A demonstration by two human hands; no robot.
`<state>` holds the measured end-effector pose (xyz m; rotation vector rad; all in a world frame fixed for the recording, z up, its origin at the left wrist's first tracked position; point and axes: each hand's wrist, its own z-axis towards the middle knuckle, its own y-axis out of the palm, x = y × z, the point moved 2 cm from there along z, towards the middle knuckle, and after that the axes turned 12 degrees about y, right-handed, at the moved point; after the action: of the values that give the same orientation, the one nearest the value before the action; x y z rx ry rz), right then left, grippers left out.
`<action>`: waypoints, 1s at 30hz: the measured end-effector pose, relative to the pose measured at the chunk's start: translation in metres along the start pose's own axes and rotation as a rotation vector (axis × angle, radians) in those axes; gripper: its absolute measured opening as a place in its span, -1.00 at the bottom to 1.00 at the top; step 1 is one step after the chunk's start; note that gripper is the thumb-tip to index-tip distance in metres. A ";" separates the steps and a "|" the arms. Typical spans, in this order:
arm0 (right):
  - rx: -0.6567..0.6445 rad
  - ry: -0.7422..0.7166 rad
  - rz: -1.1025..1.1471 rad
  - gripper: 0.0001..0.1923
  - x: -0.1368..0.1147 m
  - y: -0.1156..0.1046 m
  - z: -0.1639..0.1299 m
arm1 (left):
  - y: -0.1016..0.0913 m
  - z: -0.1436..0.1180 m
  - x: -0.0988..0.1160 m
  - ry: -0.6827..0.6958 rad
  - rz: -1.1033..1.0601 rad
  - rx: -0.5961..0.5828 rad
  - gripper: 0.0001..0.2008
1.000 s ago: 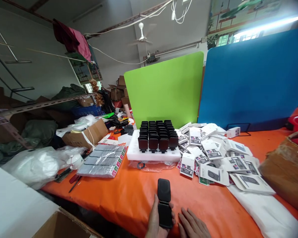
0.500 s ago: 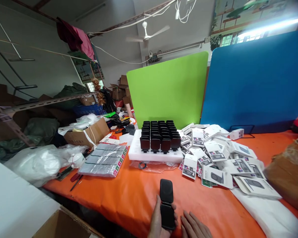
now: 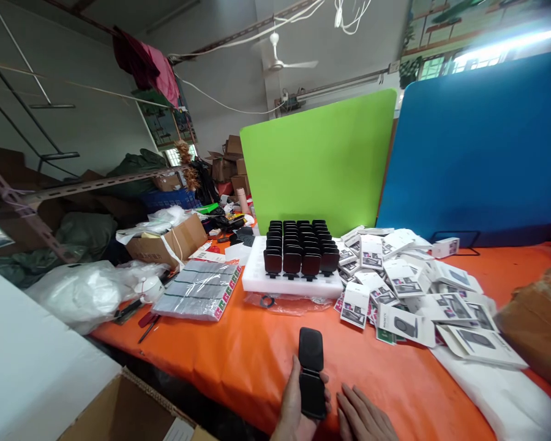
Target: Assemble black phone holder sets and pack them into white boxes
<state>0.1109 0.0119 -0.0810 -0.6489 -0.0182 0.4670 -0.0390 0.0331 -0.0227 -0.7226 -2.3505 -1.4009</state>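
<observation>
The hinged device (image 3: 311, 350) looks like matt plastic, the tray (image 3: 253, 269) smooth foam, the counter cover (image 3: 229, 361) faintly shiny sheeting, the open carton (image 3: 123, 410) dull cardboard.

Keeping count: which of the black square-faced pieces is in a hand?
The hinged black piece lying open in the left hand; the other black pieces stand in rows on the white foam.

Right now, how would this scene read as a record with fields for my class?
Left grip: holds opened black two-panel item
Right grip: palm down, nothing visible in it
Surface: orange tabletop
Centre: white foam block bearing rows of dark panels
Right side: heap of white printed boxes
Left side: grey plastic-wrapped stack
Behind: green board
</observation>
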 end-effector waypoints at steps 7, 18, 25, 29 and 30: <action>-0.008 0.060 0.038 -0.78 -0.008 -0.006 0.005 | 0.005 -0.002 0.003 0.015 0.067 0.048 -0.49; 0.062 0.149 0.103 -0.76 -0.019 -0.017 0.021 | 0.008 -0.002 0.004 0.023 0.109 0.057 -0.55; 0.063 0.163 0.092 -0.77 -0.020 -0.019 0.023 | 0.009 -0.002 0.005 0.003 0.120 0.041 -0.54; 0.068 0.170 0.099 -0.77 -0.020 -0.018 0.022 | 0.009 -0.003 0.005 -0.012 0.103 0.033 -0.54; 0.066 0.172 0.104 -0.76 -0.020 -0.018 0.022 | 0.008 -0.003 0.005 -0.015 0.098 0.031 -0.54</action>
<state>0.0969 0.0035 -0.0508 -0.6253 0.1940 0.5081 -0.0384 0.0352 -0.0132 -0.8305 -2.3089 -1.3200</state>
